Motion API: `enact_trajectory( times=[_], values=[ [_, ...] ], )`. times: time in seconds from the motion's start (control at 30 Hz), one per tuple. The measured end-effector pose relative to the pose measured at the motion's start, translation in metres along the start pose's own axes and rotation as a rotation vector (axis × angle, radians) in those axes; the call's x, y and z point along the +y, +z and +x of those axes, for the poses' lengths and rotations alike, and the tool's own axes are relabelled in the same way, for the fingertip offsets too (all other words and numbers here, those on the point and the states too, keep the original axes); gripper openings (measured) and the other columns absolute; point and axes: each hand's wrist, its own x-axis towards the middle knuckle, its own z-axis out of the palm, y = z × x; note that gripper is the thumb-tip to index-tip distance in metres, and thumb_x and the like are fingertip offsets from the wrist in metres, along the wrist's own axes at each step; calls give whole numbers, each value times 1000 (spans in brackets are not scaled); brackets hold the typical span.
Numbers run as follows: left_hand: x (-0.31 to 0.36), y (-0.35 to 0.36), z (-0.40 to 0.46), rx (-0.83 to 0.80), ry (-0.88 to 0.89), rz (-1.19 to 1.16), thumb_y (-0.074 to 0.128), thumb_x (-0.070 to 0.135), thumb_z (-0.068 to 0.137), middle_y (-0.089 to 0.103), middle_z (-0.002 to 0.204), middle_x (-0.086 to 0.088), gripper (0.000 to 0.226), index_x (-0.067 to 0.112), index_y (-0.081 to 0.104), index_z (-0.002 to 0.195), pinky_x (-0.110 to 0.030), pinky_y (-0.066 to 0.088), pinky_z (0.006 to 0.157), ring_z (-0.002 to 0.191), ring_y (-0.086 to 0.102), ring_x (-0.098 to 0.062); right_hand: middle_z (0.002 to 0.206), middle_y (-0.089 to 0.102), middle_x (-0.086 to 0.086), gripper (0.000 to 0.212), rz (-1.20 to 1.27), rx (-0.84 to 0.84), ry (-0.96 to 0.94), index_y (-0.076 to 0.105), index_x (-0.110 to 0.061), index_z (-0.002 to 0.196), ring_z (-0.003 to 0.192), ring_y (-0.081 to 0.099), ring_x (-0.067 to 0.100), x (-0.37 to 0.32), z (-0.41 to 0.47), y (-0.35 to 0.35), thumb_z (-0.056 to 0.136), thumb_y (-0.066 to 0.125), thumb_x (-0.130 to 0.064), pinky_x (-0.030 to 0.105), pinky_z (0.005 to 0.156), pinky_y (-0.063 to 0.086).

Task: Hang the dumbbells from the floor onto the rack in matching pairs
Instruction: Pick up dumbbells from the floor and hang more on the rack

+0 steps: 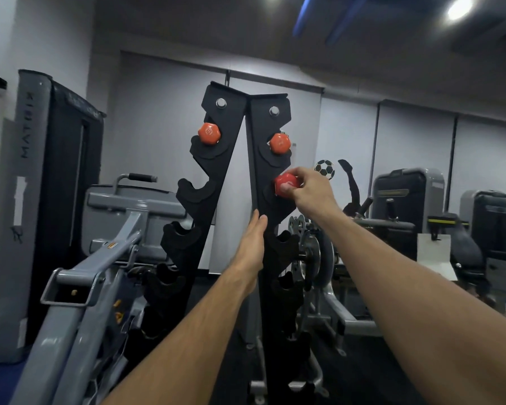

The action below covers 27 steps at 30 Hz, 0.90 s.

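1. Two orange dumbbells (209, 133) sat in top cradles of black rack (263, 200), one per upright.
2. R hand (310, 188) gripped red dumbbell (285, 185) w/ curled fingers, at 2nd cradle, right upright.
3. L hand (251, 241) flat, fingers straight, pressed against rack's right upright, just below.
4. Grey gym machine (105, 244) stood left of rack.

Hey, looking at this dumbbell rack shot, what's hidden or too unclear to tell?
Head view only:
- Red dumbbell: far end and handle hidden by the right hand and the rack.
- Floor dumbbells: none shown; arms and machines block the floor.
- Lower rack hooks: too dark.
- Left hand: palm side hidden; contact with rack unclear.
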Motion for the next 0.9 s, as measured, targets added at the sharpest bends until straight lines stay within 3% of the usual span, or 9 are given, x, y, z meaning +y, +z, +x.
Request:
enact_trajectory(
  times=[0.07,0.27,0.5,0.7,0.9],
  values=[
    [-1,-1,-1,-4,0,-9,32,54,106,23,166,17,53,49,19,158,-66,22,119,152,26,-20,111,63,-1,25,34,-25,-5,73,-20,115,101,62,18,3,2,2,90,75,-21,27,91,46],
    [-2,-1,-5,-10,11,-2,34,51,107,21,167,15,54,47,17,159,-63,20,122,153,23,-18,106,69,2,23,113,-126,18,70,-23,114,100,66,21,11,11,-1,92,74,-20,30,87,51],
    [1,1,-9,-14,14,-8,33,52,107,21,167,15,55,47,16,159,-62,21,122,153,24,-18,113,68,8,28,176,-69,59,67,-16,122,102,64,22,15,14,4,96,70,-24,21,76,46],
    [-1,3,-10,-9,34,-11,34,50,108,21,167,14,55,46,16,159,-57,21,124,154,22,-17,119,68,6,37,156,-127,68,65,-20,128,109,65,22,16,14,0,93,74,-31,35,96,51],
    [1,3,-12,-3,18,3,35,51,107,20,168,13,55,46,16,159,-56,21,124,154,21,-17,119,68,1,48,119,-162,34,63,-22,133,110,63,17,14,10,-1,90,76,-38,31,96,50]
  ],
)
